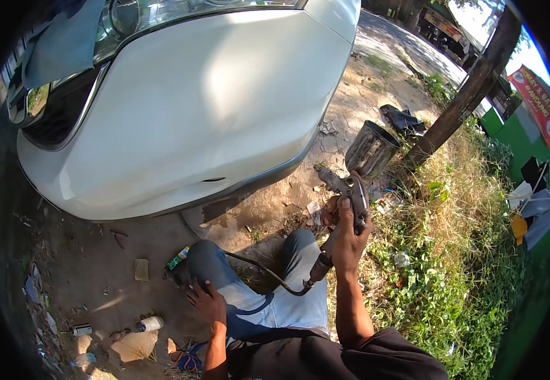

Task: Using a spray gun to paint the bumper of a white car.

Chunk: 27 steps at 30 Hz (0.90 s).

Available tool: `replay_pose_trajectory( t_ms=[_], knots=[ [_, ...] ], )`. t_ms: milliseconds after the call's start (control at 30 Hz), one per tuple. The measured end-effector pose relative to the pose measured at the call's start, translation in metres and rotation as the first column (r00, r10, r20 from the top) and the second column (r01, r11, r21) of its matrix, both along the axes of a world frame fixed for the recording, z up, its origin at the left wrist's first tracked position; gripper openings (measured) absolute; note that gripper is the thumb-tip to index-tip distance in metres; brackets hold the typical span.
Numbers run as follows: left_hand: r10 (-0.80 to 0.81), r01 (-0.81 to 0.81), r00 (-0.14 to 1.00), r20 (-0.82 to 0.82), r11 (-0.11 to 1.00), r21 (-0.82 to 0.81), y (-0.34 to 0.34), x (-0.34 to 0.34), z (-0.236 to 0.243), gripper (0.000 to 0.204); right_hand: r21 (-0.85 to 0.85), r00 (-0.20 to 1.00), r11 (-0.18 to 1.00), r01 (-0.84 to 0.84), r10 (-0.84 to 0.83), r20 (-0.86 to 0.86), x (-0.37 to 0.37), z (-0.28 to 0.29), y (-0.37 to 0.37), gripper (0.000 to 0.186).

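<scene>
My right hand (349, 244) grips a spray gun (333, 180), its thumb lying along the gun body. On top of the gun sits a dented metal cup (370, 152); the nozzle points left toward the white car bumper (180, 120), with a gap between them. From the fitting under the handle a dark air hose (265, 269) curves left across my knees. My left hand (210, 305) rests beside my left thigh with fingers spread, holding nothing. Most of the trigger side is hidden behind my fingers.
Grey-blue cloth (63, 47) hangs over the headlight. At left on the ground lie pliers (120, 239), a yellowish block (141, 269), a green tube (178, 258) and a white bottle (150, 323). Grass (439, 278) and a wooden post (468, 88) stand at right.
</scene>
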<state>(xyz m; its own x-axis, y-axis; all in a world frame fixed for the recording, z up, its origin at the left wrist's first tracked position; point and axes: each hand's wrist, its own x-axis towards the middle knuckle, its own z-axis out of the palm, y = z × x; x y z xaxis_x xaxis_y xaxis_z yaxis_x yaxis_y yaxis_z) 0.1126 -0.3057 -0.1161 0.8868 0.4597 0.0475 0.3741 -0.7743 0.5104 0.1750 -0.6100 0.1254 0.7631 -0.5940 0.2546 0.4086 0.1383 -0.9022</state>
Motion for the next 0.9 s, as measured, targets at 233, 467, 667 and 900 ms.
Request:
replay_pose_trajectory(
  t_ms=[233,467,667,900],
  knots=[
    [-0.112,0.114,0.989,0.100,0.993,-0.016,-0.006,0.003,0.015,0.053,-0.089,0.974,0.970,0.225,-0.226,0.003,0.010,0.028,-0.014,0.031],
    [-0.130,0.151,0.977,0.172,0.981,-0.119,-0.002,0.003,0.023,0.052,-0.163,0.988,0.975,0.153,-0.154,0.007,0.011,0.037,0.026,0.031],
    [-0.041,0.060,0.990,0.138,0.989,-0.137,0.002,0.005,0.013,0.055,-0.174,0.998,0.983,0.051,-0.056,-0.028,0.008,0.034,0.070,0.028],
    [-0.042,0.062,0.992,0.120,0.984,-0.169,0.002,0.004,0.013,0.057,-0.142,0.984,0.974,-0.176,0.174,-0.027,0.003,0.047,0.108,0.052]
  ],
)
